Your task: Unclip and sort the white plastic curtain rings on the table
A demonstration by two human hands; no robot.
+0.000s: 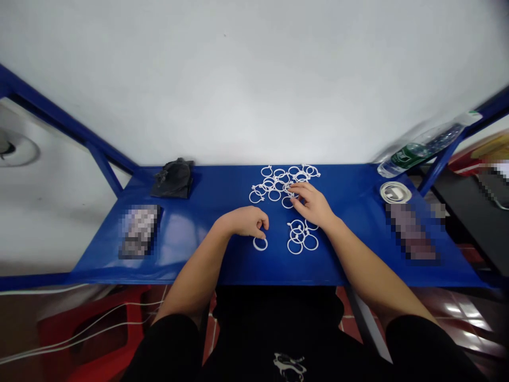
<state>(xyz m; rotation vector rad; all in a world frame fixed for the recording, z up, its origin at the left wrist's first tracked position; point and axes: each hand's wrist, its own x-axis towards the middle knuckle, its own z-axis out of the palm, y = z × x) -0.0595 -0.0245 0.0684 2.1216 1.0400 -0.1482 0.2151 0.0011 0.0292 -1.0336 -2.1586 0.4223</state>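
White plastic rings with small tabs lie in a loose, overlapping pile [274,195] towards the back of the blue table. At the pile's right edge is my right hand [312,204], its thumb and fingertips closing around one white ring [287,202]. Nearer to me and left of it, my left hand [248,222] is bent downward with curled fingers, pinching a white ring [260,248] close to the tabletop. It looks thick, and I cannot tell if several are stacked. A smaller group of rings [295,252] rests below my right hand.
On the left of the blue table [191,265] lie a crumpled black bag [173,180] and a blurred flat object [140,232]. A plastic bottle [421,148] leans at the right, near a coiled white cable [395,192] and another blurred object [412,232]. A wall stands behind.
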